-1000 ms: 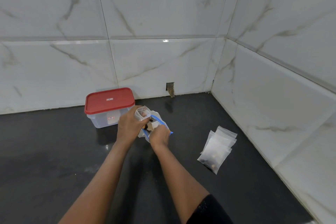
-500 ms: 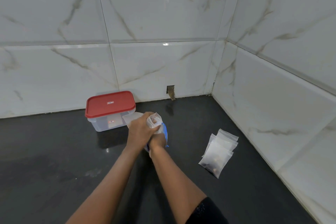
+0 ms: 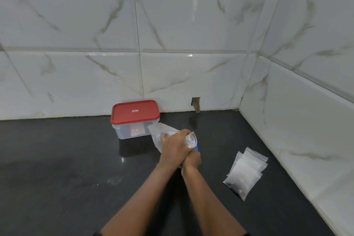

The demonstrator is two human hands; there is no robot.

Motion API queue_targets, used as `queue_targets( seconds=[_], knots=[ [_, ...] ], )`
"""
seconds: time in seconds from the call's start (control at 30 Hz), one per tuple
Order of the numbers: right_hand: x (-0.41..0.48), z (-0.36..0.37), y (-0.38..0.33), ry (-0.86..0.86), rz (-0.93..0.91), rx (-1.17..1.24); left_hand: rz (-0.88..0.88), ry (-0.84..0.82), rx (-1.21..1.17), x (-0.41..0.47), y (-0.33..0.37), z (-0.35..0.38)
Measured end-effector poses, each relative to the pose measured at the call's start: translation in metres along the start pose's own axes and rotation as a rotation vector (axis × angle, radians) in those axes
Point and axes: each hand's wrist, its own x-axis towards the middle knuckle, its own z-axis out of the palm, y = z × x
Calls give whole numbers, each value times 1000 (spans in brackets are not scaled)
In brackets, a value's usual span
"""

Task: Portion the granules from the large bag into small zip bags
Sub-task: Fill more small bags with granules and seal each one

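Since a second ago the left hand has crossed rightward and now lies over the right hand, where before the two worked side by side. Its fingers are curled round a crumpled clear zip bag, whose mouth sticks out to the right of the knuckles. The big bag has come into view left of that hand; it lies slack on the counter, reaching toward the box and just beside it, with the fingertips touching its near part. The right hand is mostly hidden under the left, so I cannot tell whether it grips anything; a bit of blue shows just above it. The box has a red lid and stands near the tiled wall. To the right, well apart from the hands, a pile of small bags lies overlapped on the counter, the nearest one showing dark grains in its lower corner. A small hole breaks the wall just above the counter
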Motion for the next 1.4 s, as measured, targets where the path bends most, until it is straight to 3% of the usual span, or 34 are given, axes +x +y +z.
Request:
queue_targets(
  seconds=[0.07,0.17,0.8,1.13,1.4],
  knots=[
    [-4,-6,-13,109,-24,-178,-41,-4,2,4,0,-6],
    [-7,-14,-29,144,-35,-308,-82,-11,0,10,-6,-13],
    [-11,-46,-62,32,-74,-168,-168,128,-283,10,-39,-32],
    [-27,-78,-115,-167,-35,-383,-187,101,-374,10,-50,-24],
    [-63,-65,-139,-230,-116,-342,-175,33,-439,3,-46,-18]
  ],
)
